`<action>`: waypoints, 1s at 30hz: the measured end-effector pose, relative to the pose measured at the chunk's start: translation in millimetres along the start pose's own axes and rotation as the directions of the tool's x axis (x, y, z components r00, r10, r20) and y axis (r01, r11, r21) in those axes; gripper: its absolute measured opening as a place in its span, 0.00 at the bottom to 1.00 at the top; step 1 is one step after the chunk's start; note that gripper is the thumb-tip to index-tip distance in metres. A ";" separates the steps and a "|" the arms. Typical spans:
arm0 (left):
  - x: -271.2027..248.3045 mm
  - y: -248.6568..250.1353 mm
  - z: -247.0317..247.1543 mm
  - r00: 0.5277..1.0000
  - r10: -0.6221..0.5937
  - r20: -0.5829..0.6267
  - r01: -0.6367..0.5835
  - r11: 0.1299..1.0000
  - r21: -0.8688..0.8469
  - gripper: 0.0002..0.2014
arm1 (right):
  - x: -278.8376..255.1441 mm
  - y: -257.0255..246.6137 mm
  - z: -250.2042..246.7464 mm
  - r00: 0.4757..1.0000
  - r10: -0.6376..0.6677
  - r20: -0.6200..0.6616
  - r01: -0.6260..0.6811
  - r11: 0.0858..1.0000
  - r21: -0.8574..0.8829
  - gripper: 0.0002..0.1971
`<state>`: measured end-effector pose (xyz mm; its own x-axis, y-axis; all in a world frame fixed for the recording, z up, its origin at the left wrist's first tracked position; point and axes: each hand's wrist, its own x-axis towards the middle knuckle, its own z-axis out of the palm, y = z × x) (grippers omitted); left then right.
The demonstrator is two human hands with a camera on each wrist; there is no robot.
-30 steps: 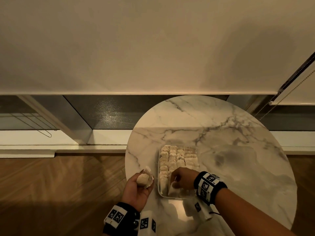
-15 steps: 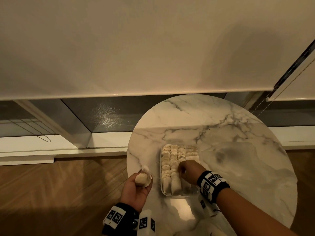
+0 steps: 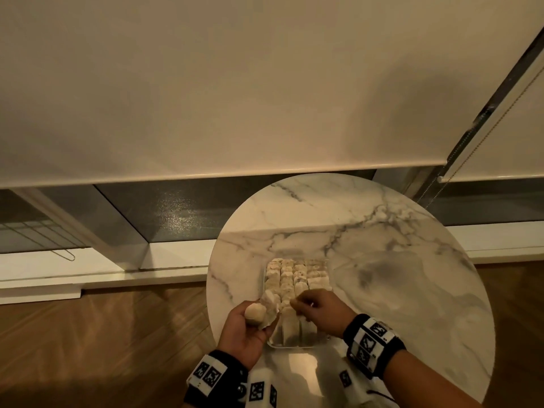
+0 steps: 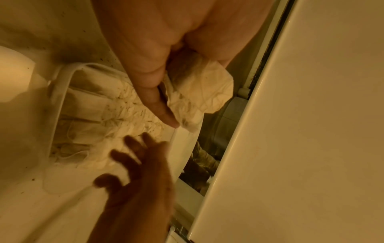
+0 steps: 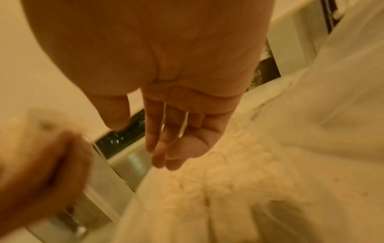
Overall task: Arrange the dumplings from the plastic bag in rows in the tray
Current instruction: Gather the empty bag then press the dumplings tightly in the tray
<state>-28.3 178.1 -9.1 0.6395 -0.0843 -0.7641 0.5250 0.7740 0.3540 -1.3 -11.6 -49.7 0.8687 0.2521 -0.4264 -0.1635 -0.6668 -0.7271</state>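
A clear plastic tray (image 3: 294, 346) (image 4: 60, 92) sits on the round marble table (image 3: 412, 290) and holds rows of pale dumplings (image 3: 294, 275) (image 4: 124, 118). My left hand (image 3: 253, 319) hovers at the tray's near left edge, its thumb (image 4: 158, 102) and fingers curled round one wrinkled dumpling (image 3: 256, 313) (image 4: 199, 92). Just to the right of it, my right hand (image 3: 312, 307) (image 5: 166, 148) hangs over the near half of the tray. Its fingers are straight and hold nothing. The right wrist view is blurred. No plastic bag can be made out.
The table's left edge (image 3: 212, 290) runs close beside my left hand, with wooden floor (image 3: 103, 334) below. A lowered roller blind (image 3: 235, 98) and a window sill (image 3: 88, 275) lie beyond the table. Bare marble spreads to the right of the tray.
My right hand has left the tray's near end, where a dumpling now lies, and moved up and left over the tray. My left hand with its dumpling has drawn closer to the tray.
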 end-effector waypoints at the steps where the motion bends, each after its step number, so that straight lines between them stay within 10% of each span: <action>1: -0.6 -4.2 3.3 1.000 -0.010 0.003 0.010 1.000 0.011 0.15 | -3.0 -7.8 -2.8 1.000 -0.009 -0.021 0.011 0.992 0.126 0.19; 20: -13.9 -37.9 17.9 0.994 -0.068 0.085 0.067 0.998 0.017 0.23 | -22.4 -20.5 -22.3 0.986 -0.064 -0.151 0.107 0.950 0.293 0.06; 30: -8.8 -34.4 7.5 0.995 -0.090 0.041 0.094 0.989 -0.116 0.20 | -14.6 -22.8 -52.0 0.985 0.162 -0.060 -0.049 0.599 0.799 0.07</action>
<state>-47.8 147.5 -10.5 0.6120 -0.1792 -0.7703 0.5145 0.8300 0.2156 14.0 -36.6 1.0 0.8573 0.0983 -0.5053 -0.5147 0.1491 -0.8443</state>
